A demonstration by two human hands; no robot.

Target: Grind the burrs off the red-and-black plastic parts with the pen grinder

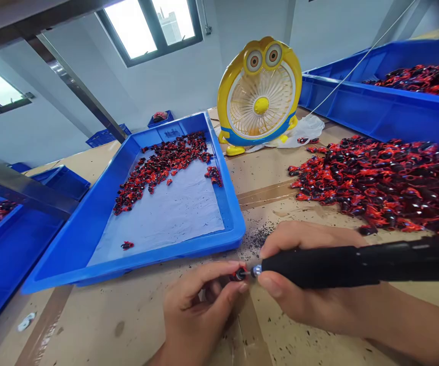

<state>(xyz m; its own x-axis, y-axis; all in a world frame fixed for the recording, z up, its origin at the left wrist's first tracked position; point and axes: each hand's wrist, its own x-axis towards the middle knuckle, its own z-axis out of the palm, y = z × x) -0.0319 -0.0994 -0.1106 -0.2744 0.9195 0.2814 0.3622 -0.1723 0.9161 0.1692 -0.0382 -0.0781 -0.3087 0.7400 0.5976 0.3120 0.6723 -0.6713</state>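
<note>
1. The blue tray (pixel 238 221) is the landmark; small red-and-black pieces lie toward its far end on a white sheet (pixel 177 218).
2. The left hand (pixel 194 307) is on the near side of the tray, by its near right corner, wrist low and fingers curled inward.
3. Its thumb and forefinger pinch narrowly on one small red-and-black piece (pixel 237 275), which sits just off that corner of the tray, on the near side.
4. The right hand (pixel 322 310) is to the right of the tray's near corner, forearm coming in from the right, wrapped round a black pen-like tool (pixel 311 267) with thumb below and forefinger above.
5. The tool lies nearly level, its metal tip (pixel 256 270) pointing left at the pinched piece; whether they touch is hard to tell.
6. Right of the tray spreads a heap of similar pieces (pixel 379 183).
</note>
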